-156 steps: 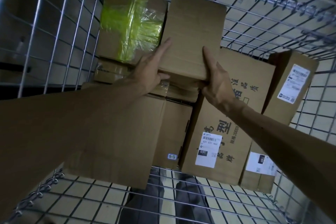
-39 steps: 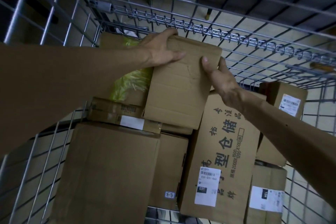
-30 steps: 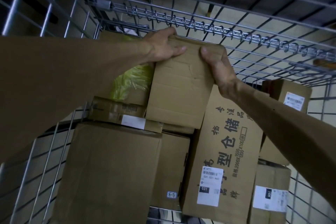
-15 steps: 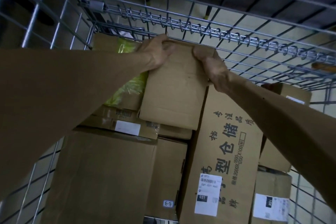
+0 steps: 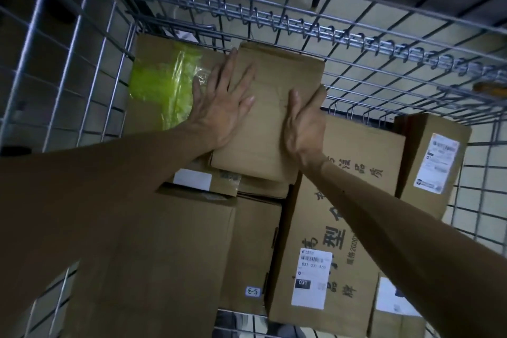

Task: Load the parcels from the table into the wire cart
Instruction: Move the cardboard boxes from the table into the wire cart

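Observation:
A plain brown parcel (image 5: 270,118) lies on top of the stacked boxes at the back of the wire cart (image 5: 343,35). My left hand (image 5: 223,101) rests flat on the parcel's left part, fingers spread. My right hand (image 5: 304,123) cups the parcel's right edge, thumb on top and fingers round the side. Beside it on the left sits a box wrapped in yellow-green film (image 5: 162,85). A big box with black printed characters and a white label (image 5: 337,222) stands to the right, below my right hand.
More cartons fill the cart: a large plain one (image 5: 170,261) at the near left, a narrow one (image 5: 252,255) in the middle, a labelled upright box (image 5: 436,159) at the right. Wire mesh walls close in on the left, back and right.
Both hands have slid from the parcel's far top edge back toward me. The left hand has flattened out on top; the right has shifted to the right edge. The parcel sits slightly further back.

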A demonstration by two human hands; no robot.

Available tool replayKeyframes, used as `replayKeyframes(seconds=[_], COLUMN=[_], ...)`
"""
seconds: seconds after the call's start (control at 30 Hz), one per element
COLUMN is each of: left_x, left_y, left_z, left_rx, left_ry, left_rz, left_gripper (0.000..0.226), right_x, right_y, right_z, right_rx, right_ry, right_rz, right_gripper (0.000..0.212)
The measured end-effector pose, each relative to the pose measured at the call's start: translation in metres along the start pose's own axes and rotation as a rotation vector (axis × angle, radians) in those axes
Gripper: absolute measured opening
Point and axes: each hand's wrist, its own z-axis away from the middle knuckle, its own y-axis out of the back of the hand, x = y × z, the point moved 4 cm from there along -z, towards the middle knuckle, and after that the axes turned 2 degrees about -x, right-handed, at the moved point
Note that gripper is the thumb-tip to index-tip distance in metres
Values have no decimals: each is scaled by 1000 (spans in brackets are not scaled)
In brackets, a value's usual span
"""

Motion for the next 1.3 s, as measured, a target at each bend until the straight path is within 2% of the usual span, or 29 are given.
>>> replayKeyframes(seconds=[0.17,0.33,0.5,0.6,0.73,0.8,0.93,1.03,1.17,1.3], left_x=[-8,1,2,5,4,3,-1,-1,0,1], left_y=[-5,-1,7,8,8,7,6,6,4,6], left_z=[-9,-2,-4,-1,0,1,-4,-6,-4,-8], left_rx=[-31,-44,-105,-92,-59,-40,-16,0,9,-32], left_ry=[39,127,143,145,138,111,79,82,102,107], left_rz=[-15,214,190,192,189,161,115,100,144,123], left_gripper=[59,60,60,61,61,61,61,62,61,62], right_x=[-2,-7,-22,-35,-34,-34,-34,-32,-27,-27], right_y=[11,19,36,40,25,20,17,16,20,21], right_z=[-6,-5,-18,-37,-43,-41,-49,-52,-52,-56], right_rx=[-141,-208,-335,-256,-158,-134,-91,-74,-121,-174], right_ry=[14,-19,5,40,-76,-74,-90,-101,-28,-14], right_rz=[29,23,106,8,-173,-166,-171,-106,-64,-33], right_gripper=[55,54,49,51,51,46,24,26,23,33])
